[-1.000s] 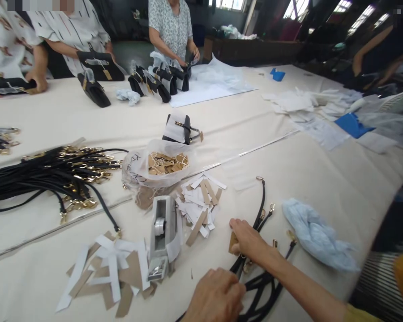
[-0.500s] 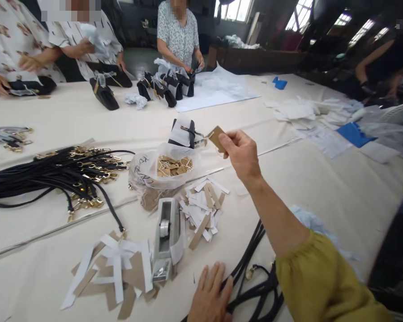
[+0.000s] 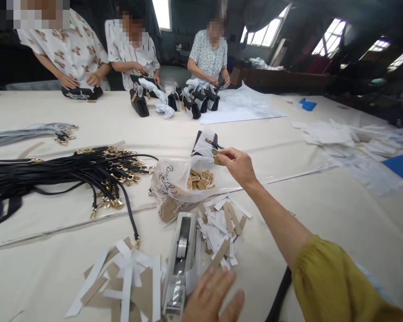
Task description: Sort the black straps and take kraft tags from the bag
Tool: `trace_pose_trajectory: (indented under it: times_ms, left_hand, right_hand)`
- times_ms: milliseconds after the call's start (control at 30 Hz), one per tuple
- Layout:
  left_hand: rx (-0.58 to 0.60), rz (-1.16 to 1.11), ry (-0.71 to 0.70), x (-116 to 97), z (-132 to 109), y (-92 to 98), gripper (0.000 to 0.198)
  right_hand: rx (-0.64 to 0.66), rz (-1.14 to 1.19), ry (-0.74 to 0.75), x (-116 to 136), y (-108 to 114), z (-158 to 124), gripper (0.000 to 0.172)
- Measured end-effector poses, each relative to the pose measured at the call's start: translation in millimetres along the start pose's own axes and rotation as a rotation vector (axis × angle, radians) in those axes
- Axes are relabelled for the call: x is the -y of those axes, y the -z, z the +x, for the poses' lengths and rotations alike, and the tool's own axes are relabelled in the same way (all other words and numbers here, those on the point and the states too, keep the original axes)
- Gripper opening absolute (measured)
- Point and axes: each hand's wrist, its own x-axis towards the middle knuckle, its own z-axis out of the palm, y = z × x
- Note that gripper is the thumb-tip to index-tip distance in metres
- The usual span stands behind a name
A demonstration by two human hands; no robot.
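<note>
A small brown hang tag [image 3: 216, 157] with a white string is pinched in my right hand [image 3: 235, 164], held over the rim of a clear plastic bag [image 3: 169, 179]. Inside the bag lie more brown tags [image 3: 199, 180] with strings. Just behind the held tag stands a small black handbag [image 3: 201, 145] partly covered in white wrap. My left hand [image 3: 212, 297] is low in the view, blurred a little, fingers spread and holding nothing. It lies beside a tape dispenser [image 3: 181, 264] and below a pile of white and brown paper strips [image 3: 221, 228].
Black straps with gold clasps [image 3: 104, 174] are heaped on the left. More paper strips [image 3: 121, 281] lie at the front left. Across the table [image 3: 104, 116], several people handle black bags [image 3: 191, 105]. White sheets [image 3: 339, 134] and a blue piece [image 3: 401, 167] lie on the right.
My right hand has lowered the tag from beside the wrapped handbag to the bag of tags. My left hand has moved off the black straps toward the tape dispenser. The view has shifted left.
</note>
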Motion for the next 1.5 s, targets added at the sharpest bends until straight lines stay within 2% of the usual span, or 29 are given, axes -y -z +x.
trace_pose_trajectory:
  times_ms: [33, 100, 167, 233, 300, 333, 400, 467, 500, 533, 567, 600, 633, 667, 700, 800, 933, 1033, 1100, 1167, 1233, 1333, 1400, 1467, 1500]
  left_hand:
    - [-0.054, 0.015, 0.005, 21.7, 20.0, 17.3, 0.049]
    - [-0.143, 0.084, 0.187, 63.0, 63.6, 49.7, 0.047]
    - [-0.168, 0.142, 0.246, 96.6, 105.1, 72.7, 0.045]
    - [-0.172, 0.202, 0.296, 122.4, 137.1, 84.2, 0.044]
    - [-0.153, 0.252, 0.353, 143.6, 154.9, 89.3, 0.043]
    - [-0.139, 0.274, 0.380, 153.2, 158.3, 91.6, 0.040]
    - [-0.116, 0.317, 0.420, 170.9, 156.4, 98.4, 0.031]
    - [-0.094, 0.359, 0.475, 185.8, 147.9, 107.9, 0.024]
    - [-0.059, 0.370, 0.513, 191.9, 143.3, 113.0, 0.021]
    - [0.004, 0.370, 0.559, 197.4, 139.6, 118.1, 0.020]
    - [0.088, 0.366, 0.608, 202.3, 137.2, 123.2, 0.020]
    - [0.170, 0.364, 0.651, 207.1, 136.5, 128.4, 0.022]
    - [0.231, 0.369, 0.686, 212.1, 137.5, 134.2, 0.025]
    - [0.255, 0.376, 0.715, 217.7, 140.2, 140.8, 0.028]
    - [0.233, 0.380, 0.740, 224.1, 144.3, 148.5, 0.031]
    - [0.006, 0.208, 0.770, 247.9, 163.9, 178.0, 0.044]
    - [-0.427, -0.250, 0.732, 279.0, 206.3, 218.7, 0.059]
    - [-0.682, -0.394, 0.710, 290.1, 245.8, 238.7, 0.061]
    - [-0.773, -0.466, 0.732, 292.0, 267.5, 244.6, 0.054]
    - [-0.776, -0.523, 0.736, 292.0, 279.0, 242.8, 0.048]
    - [-0.683, -0.532, 0.690, 290.5, 277.8, 233.1, 0.054]
    - [-0.514, -0.496, 0.655, 276.8, 255.8, 209.6, 0.069]
    - [-0.398, -0.537, 0.628, 250.7, 231.7, 192.6, 0.062]
    - [-0.176, -0.615, 0.492, 208.4, 201.0, 175.4, 0.048]
    - [-0.115, -0.545, 0.428, 183.2, 183.7, 166.4, 0.043]
  right_hand:
    - [0.024, 0.026, -0.027, -6.4, 1.8, -3.3, 0.014]
    - [0.106, 0.044, -0.014, -17.2, -5.9, -14.1, 0.013]
    - [0.230, 0.023, 0.106, -21.4, -23.7, -27.2, 0.015]
    - [0.353, -0.011, 0.266, -18.8, -39.9, -36.7, 0.020]
    - [0.363, -0.011, 0.348, -14.6, -44.0, -38.1, 0.020]
    - [0.288, -0.009, 0.337, -14.2, -40.5, -35.5, 0.017]
    - [0.035, -0.055, 0.235, -19.4, -26.1, -25.8, 0.014]
    - [-0.158, -0.172, 0.069, -32.1, -10.9, -14.8, 0.024]
    - [-0.146, -0.234, -0.034, -39.9, -6.4, -10.4, 0.036]
    - [-0.059, -0.280, -0.143, -47.5, -4.8, -7.2, 0.048]
    - [0.075, -0.305, -0.245, -54.0, -6.3, -4.9, 0.053]
    - [0.217, -0.311, -0.329, -58.7, -10.3, -2.7, 0.047]
    - [0.327, -0.307, -0.386, -61.1, -15.8, 0.4, 0.034]
    - [0.383, -0.299, -0.414, -60.6, -21.6, 5.4, 0.018]
    - [0.380, -0.288, -0.417, -57.1, -26.6, 13.4, 0.007]
    - [0.227, -0.237, -0.372, -29.6, -28.5, 56.9, 0.009]
    - [-0.084, 0.049, -0.218, 26.1, -2.7, 124.5, 0.007]
    - [-0.234, 0.286, -0.074, 50.3, 13.3, 138.4, 0.007]
    - [-0.203, 0.296, -0.062, 48.0, 16.5, 123.0, 0.008]
    - [-0.093, 0.265, -0.140, 31.0, 16.2, 90.2, 0.010]
    - [0.069, 0.206, -0.255, 2.9, 15.7, 44.7, 0.013]
    - [0.247, 0.021, -0.321, -48.8, 18.3, -32.1, 0.020]
    - [0.226, -0.134, -0.294, -81.4, 23.2, -77.4, 0.027]
    - [0.138, -0.250, -0.320, -106.6, 29.1, -111.4, 0.033]
    - [0.092, -0.291, -0.349, -115.4, 31.4, -124.0, 0.036]
